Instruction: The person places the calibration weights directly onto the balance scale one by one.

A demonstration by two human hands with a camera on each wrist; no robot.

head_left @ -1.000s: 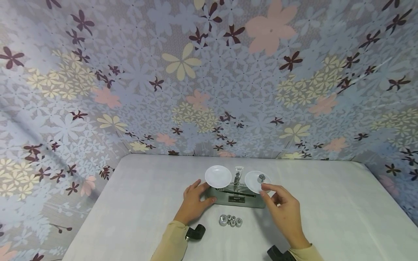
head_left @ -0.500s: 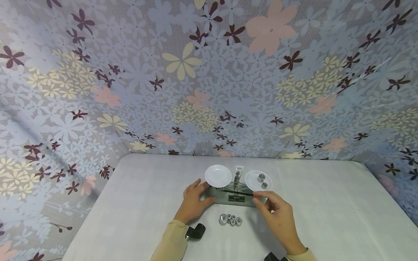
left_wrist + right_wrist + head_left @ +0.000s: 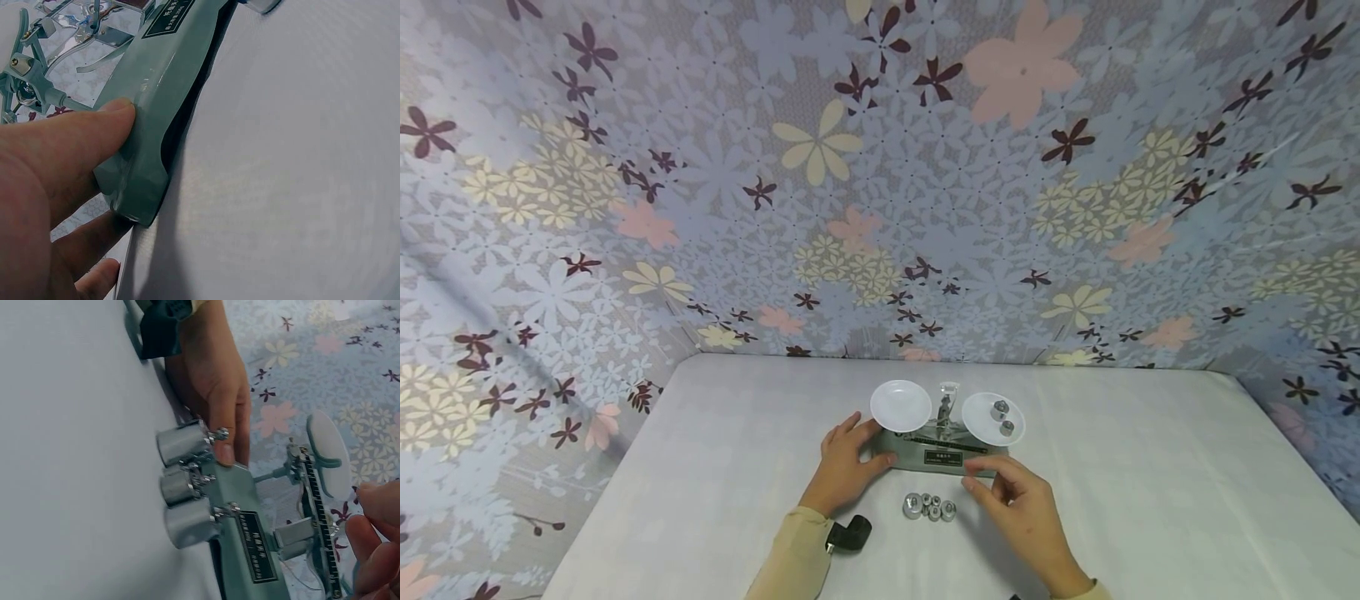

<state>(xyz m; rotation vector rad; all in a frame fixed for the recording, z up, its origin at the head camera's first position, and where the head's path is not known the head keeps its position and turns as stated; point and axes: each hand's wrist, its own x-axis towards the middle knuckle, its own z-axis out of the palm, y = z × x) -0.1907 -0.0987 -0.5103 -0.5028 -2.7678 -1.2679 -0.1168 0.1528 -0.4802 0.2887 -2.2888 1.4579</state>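
Note:
A green balance scale (image 3: 906,452) with two white pans stands on the table. My left hand (image 3: 844,467) grips the left end of its base; in the left wrist view the thumb (image 3: 94,131) lies on the front face, fingers around the end. The left pan (image 3: 901,406) bears nothing. Two metal weights, one larger (image 3: 1000,409) and one smaller (image 3: 1007,427), sit on the right pan (image 3: 981,417). Before the base's right part hovers my right hand (image 3: 1018,508), thumb and forefinger slightly apart with nothing between them. Several knobbed metal weights (image 3: 913,505) stand close together in front of the scale.
A white cloth (image 3: 760,417) covers the table. Flower-patterned fabric (image 3: 880,208) rises behind the table's far edge and at both sides. A black wrist mount (image 3: 852,533) sits on the left sleeve.
My right hand has let go of the smaller weight on the right pan and drawn back, down and leftward, toward the standing weights. My left hand has stayed on the base.

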